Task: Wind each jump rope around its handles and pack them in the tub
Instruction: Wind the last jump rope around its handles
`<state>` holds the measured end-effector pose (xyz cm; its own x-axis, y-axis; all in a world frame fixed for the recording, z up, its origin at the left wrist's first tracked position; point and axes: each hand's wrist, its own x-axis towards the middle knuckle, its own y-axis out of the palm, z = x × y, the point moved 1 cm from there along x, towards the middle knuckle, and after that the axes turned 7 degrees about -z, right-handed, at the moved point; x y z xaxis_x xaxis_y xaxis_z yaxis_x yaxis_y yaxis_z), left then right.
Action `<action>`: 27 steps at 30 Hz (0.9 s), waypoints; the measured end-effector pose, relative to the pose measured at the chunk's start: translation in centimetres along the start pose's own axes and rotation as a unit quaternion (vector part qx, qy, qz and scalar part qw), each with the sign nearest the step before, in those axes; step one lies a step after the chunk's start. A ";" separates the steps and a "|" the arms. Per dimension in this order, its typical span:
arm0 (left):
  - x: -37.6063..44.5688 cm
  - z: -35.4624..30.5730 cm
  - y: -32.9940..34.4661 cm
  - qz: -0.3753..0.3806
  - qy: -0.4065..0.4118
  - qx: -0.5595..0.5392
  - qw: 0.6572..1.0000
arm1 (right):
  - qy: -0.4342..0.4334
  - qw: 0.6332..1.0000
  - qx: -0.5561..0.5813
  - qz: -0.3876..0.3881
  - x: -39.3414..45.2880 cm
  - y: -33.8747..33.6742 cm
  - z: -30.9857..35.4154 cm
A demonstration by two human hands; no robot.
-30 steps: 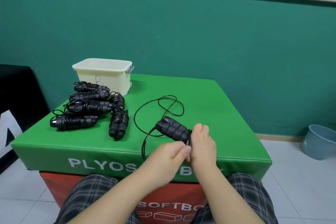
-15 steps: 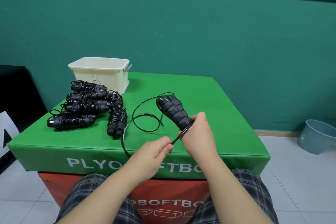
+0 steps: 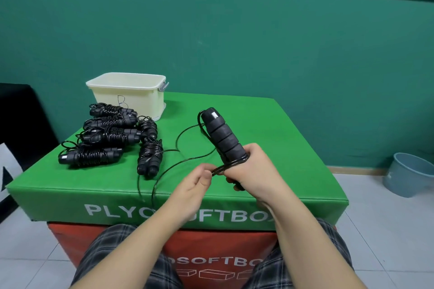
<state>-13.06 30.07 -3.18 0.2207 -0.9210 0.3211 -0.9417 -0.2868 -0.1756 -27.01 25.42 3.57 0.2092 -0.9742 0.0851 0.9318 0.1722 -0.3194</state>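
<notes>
My right hand [image 3: 254, 171] grips the lower end of a pair of black foam jump-rope handles [image 3: 222, 137], which stand tilted up and to the left. A first turn of the thin black cord [image 3: 185, 162] lies around them just above my fingers. My left hand [image 3: 196, 182] pinches that cord close to the handles. The loose rest of the cord loops over the green box top and hangs over its front edge. Several wound jump ropes [image 3: 103, 137] lie in a group at the left. The cream tub [image 3: 128, 94] stands behind them.
The green soft plyo box [image 3: 281, 148] sits on a red one [image 3: 211, 253], right in front of my knees. A teal wall is behind. A blue-grey bucket [image 3: 408, 173] stands on the tiled floor at the right. A black object is at the far left.
My right hand has raised the handles from lying low to standing up. My left hand has drawn the cord out to the left, and the loose loops have shifted toward the front edge.
</notes>
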 end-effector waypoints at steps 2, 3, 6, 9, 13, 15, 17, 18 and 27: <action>0.4 -0.8 -0.3 -0.037 0.034 0.016 0.999 | 0.002 1.000 0.014 0.006 0.0 -0.1 0.0; 0.6 -1.0 -0.4 -0.053 0.052 0.032 0.997 | 0.004 1.000 0.017 0.007 -0.1 -0.1 0.0; 0.7 -0.4 -0.6 -0.056 0.065 0.048 0.995 | 0.010 0.997 0.063 0.043 -0.6 0.2 0.2; 0.3 -0.4 0.2 -0.040 0.010 -0.045 0.998 | 0.020 0.988 0.122 0.097 -1.1 0.8 0.6; 0.0 -1.2 0.7 -0.005 -0.029 -0.108 0.994 | 0.051 0.980 0.153 0.117 -1.0 0.7 0.3; 0.0 -1.3 0.6 -0.011 -0.015 -0.081 0.997 | 0.060 0.978 0.161 0.121 -1.1 0.5 0.0; 0.0 -1.2 0.4 -0.048 -0.003 -0.067 0.997 | 0.056 0.978 0.172 0.103 -0.9 0.5 -0.3; 0.1 -1.0 0.3 -0.069 -0.004 -0.059 0.996 | 0.048 0.983 0.159 0.081 -0.8 0.5 -0.5; -1.0 -2.1 0.4 -0.194 -0.038 0.002 0.980 | -0.242 0.960 -0.113 -0.085 -1.1 0.9 -0.9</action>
<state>-14.22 31.39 -1.57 0.5801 -0.7597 0.2938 -0.7825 -0.6200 -0.0579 -26.70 26.48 2.33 0.2242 -0.7942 0.5647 0.8877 -0.0727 -0.4547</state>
